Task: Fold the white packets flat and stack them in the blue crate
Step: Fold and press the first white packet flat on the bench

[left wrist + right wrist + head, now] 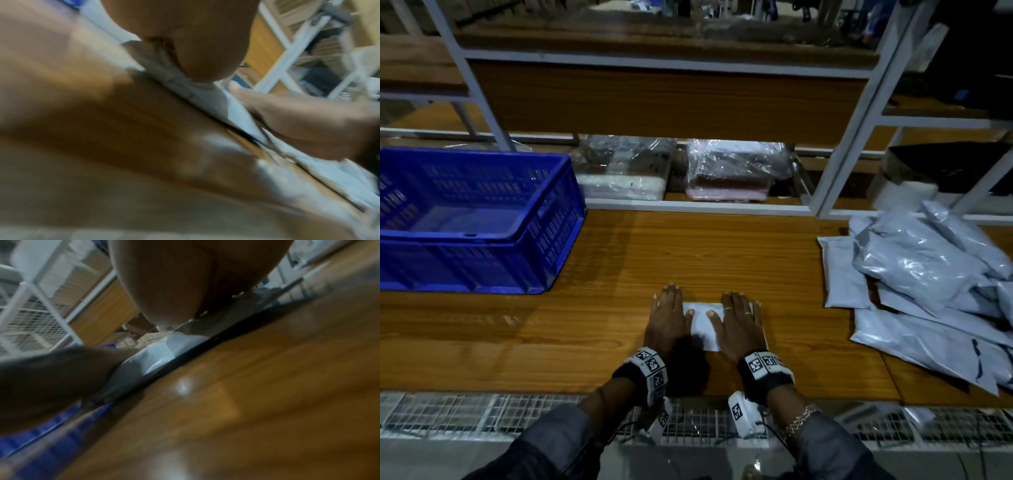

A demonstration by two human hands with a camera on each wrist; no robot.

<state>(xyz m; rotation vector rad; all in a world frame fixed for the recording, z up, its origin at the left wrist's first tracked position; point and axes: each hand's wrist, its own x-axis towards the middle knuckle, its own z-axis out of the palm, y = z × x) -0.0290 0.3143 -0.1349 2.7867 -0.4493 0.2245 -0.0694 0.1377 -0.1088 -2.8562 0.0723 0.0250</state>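
blue crate (pixel 544 240) slotted plastic, holds nothing; left hand (pixel 667 318) and right hand (pixel 739 322) grip open, flat on glossy white packet (pixel 703 325), wood-grain worktop (pixel 602 325).

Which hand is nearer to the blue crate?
Left. The left hand presses flat on the left side of the white packet, on the side toward the blue crate; the right hand presses the packet's right side, farther from the crate.
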